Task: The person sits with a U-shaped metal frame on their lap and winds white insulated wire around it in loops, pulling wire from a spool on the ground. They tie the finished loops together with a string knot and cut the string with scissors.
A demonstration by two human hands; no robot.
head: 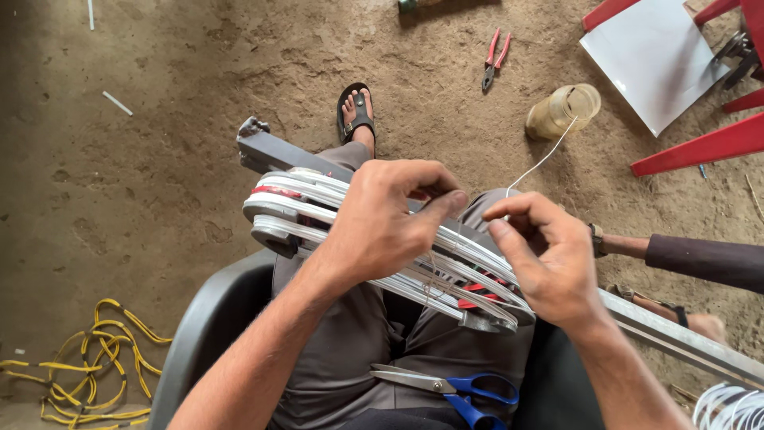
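Two hands over packed dirt floor (159,119), left hand (382,219) clasping white coil bundle (318,203), right hand (549,255) apparently pinching thin thread (545,159)

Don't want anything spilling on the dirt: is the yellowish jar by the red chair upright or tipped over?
Tipped over. The jar lies on its side on the dirt floor, its round mouth facing right, towards the red chair.

Coil middle: the left hand (374,231) covers the centre of the white band bundle (318,199) — the windings there can't be seen.
Thread end: pinched out of sight under the right hand (549,263) fingertips.
Scissors (454,388): blue handles cut off at the bottom edge.
White wire coil (728,406): only a corner shows — the frame clips the rest.
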